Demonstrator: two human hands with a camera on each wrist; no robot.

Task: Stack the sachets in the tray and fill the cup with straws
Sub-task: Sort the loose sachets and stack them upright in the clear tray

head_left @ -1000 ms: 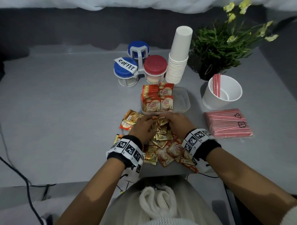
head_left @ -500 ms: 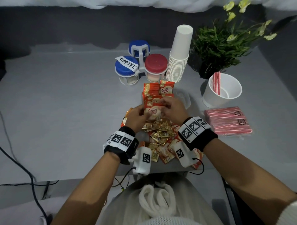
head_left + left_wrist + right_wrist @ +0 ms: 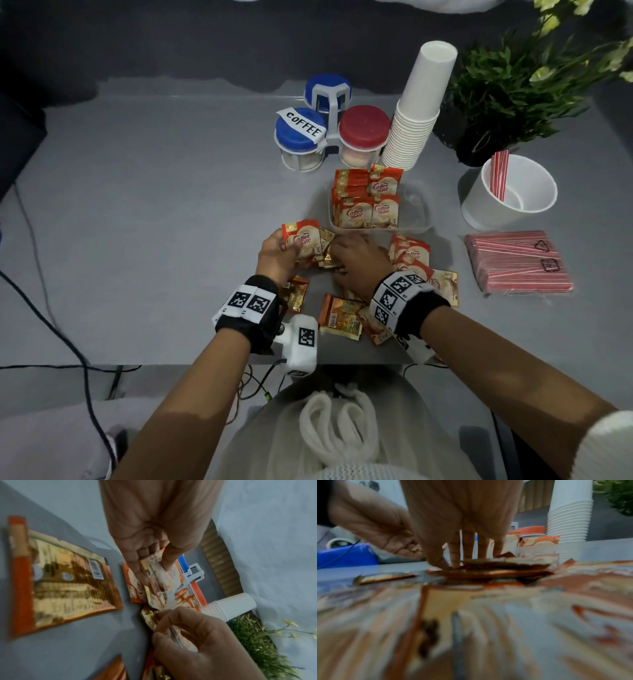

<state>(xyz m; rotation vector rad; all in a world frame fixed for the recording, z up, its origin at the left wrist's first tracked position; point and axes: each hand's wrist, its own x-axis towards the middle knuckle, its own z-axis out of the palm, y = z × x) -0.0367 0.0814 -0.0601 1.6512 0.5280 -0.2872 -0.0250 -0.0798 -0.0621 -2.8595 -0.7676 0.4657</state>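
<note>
Coffee mate sachets (image 3: 363, 205) stand in rows in the clear plastic tray (image 3: 416, 209). My left hand (image 3: 287, 248) is left of the tray's front and pinches a small bunch of sachets (image 3: 301, 236) between thumb and fingers (image 3: 137, 573). My right hand (image 3: 337, 250) is down on the loose sachet pile (image 3: 411, 255); its thumb and forefinger (image 3: 443, 563) pinch a sachet (image 3: 173, 634) at the pile's edge. The white cup (image 3: 479, 202) at the right holds a few red-striped straws (image 3: 498, 174). A wrapped pack of straws (image 3: 517, 262) lies in front of it.
Behind the tray are a caddy of lidded jars (image 3: 329, 126), one labelled COFFEE, a tall stack of paper cups (image 3: 416, 109) and a potted plant (image 3: 513, 85). More sachets (image 3: 342, 317) lie near the table's front edge. Cables hang at the left.
Both hands went from the pile up to the tray's front and came back. The left hand now holds sachets left of the tray; the right hand is down on the pile.
</note>
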